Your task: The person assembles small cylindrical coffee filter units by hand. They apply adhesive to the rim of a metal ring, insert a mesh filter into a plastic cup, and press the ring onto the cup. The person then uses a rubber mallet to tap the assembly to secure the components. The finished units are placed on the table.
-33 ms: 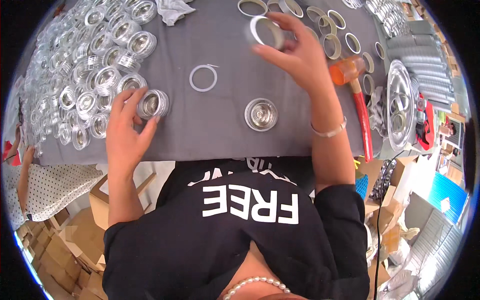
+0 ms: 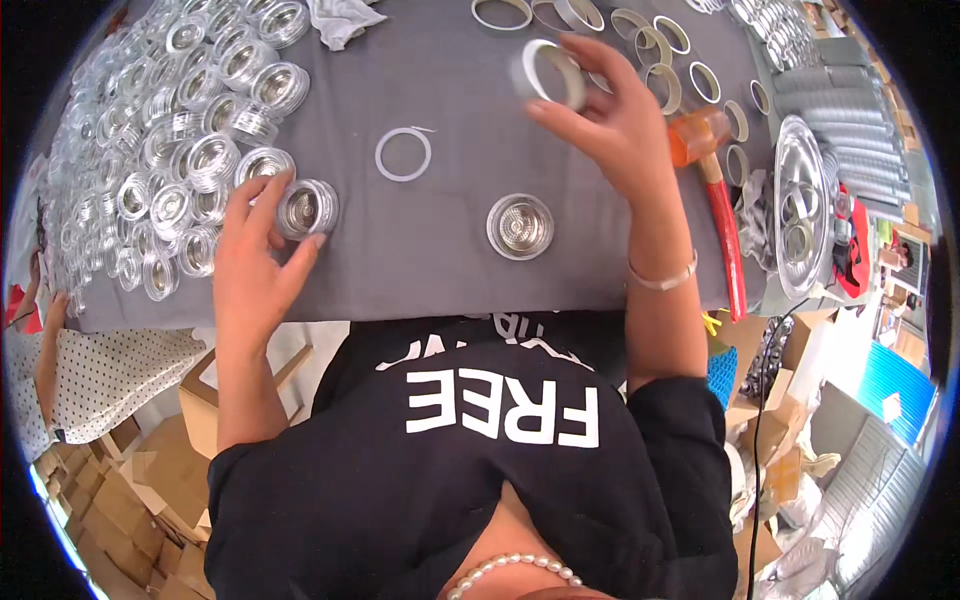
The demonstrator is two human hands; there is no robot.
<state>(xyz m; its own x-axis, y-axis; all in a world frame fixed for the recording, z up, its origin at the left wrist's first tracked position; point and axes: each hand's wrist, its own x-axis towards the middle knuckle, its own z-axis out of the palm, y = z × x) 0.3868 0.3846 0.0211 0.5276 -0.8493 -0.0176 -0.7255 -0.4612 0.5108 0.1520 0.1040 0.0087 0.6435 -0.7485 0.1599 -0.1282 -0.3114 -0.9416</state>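
In my right hand [image 2: 615, 125], raised over the far middle of the table, a wide white ring [image 2: 538, 60] is pinched between thumb and fingers. My left hand [image 2: 252, 240] lies at the edge of the glassy pile, thumb and forefinger closed around a round clear piece with a silvery ribbed centre [image 2: 305, 210]. Between the hands, a similar round piece [image 2: 520, 227] rests flat near the table's front edge. A thin white ring with a small tail [image 2: 381, 160] lies farther back, left of it.
Many clear round pieces [image 2: 165, 150] heap up at the left. Loose pale rings [image 2: 660, 90] lie at the far right, by a mallet with an orange head and red handle [image 2: 728, 240]. A metal tray [image 2: 787, 230] stands beyond. A grey cloth [image 2: 340, 18] lies at the back.
My right hand has shifted slightly right and toward me with the white ring. The left hand stays nearly still.
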